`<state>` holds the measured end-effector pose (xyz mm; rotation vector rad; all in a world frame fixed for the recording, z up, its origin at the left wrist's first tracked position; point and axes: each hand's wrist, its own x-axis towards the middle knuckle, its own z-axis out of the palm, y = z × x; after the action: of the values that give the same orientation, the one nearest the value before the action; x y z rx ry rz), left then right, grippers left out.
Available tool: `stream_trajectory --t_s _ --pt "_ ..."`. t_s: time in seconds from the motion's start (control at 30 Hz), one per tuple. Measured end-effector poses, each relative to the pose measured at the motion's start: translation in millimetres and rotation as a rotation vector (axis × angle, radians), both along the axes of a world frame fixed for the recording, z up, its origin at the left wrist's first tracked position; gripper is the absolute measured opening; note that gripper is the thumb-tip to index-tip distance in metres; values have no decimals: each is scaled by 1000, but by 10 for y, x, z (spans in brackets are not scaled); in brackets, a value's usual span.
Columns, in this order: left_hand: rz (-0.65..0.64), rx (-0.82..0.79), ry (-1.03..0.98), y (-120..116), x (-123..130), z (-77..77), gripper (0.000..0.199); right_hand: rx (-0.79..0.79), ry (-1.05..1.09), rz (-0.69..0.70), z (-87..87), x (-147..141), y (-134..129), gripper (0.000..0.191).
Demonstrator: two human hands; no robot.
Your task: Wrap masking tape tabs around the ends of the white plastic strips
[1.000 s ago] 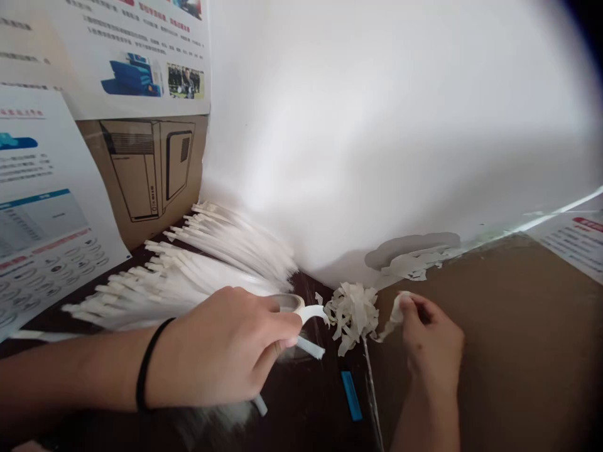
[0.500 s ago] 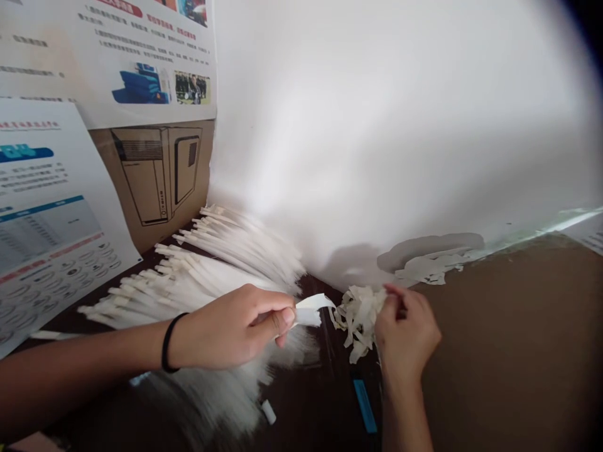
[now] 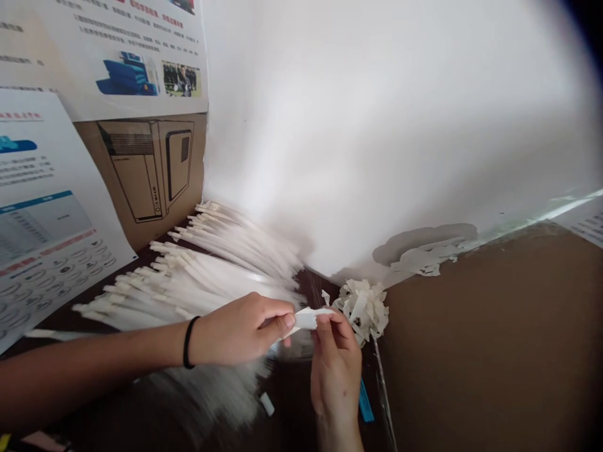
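A short white strip [image 3: 306, 319] that looks like paper tape stretches between my two hands, above the dark tabletop. My left hand [image 3: 245, 329], with a black band at the wrist, pinches its left end between thumb and fingers. At the strip's right end my right hand [image 3: 336, 358] has thumb and fingertips closed on it. Whether the strip is wrapped around something inside my left hand is hidden. Bundles of fine white fibres [image 3: 188, 279] with wrapped ends lie in rows behind and below my left arm. Just beyond my right hand sits a pile of crumpled off-white tape scraps [image 3: 365, 306].
A flat blue item [image 3: 365, 405] lies partly behind my right wrist, and a small white roll [image 3: 267, 404] rests at the front. A white panel [image 3: 377, 138] rises behind, brown cardboard [image 3: 494, 339] stands on the right, and printed sheets [image 3: 42, 201] line the left.
My right hand has come left from the scrap pile and taken hold of the strip's free end, which was curling loose before. My left hand keeps its grip with little movement.
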<state>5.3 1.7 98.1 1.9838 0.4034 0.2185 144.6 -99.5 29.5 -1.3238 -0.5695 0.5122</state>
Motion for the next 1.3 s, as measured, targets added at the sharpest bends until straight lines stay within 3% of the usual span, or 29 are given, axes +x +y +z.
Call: stream_trajectory --t_s 0.17,0.23,0.3,0.4,0.47,0.63,0.9,1.17,1.3 --pt "106 39 -97 105 10 43 36 179 -276 -28 103 115 -185 12" --pt "45 -109 -123 111 29 69 39 189 -494 12 193 122 -234 5" --pt "-40 -367 -110 83 65 81 41 164 -631 98 269 97 -252 8" --pt "-66 -717 -4 5 132 65 41 92 -600 219 297 41 -252 10" --pt "-52 -762 23 -43 162 35 38 65 -577 232 252 23 -270 9" --pt "-57 -473 -5 -100 165 -47 31 -89 -610 45 68 37 -385 4" --pt "24 -260 -27 -167 168 -87 25 -340 -366 -172 -17 -44 -398 27" --pt "28 -64 29 -191 159 -98 24 -483 -303 -226 15 -9 -362 41" --pt "7 43 47 -203 162 -108 25 -402 -242 -159 96 -83 -297 39"
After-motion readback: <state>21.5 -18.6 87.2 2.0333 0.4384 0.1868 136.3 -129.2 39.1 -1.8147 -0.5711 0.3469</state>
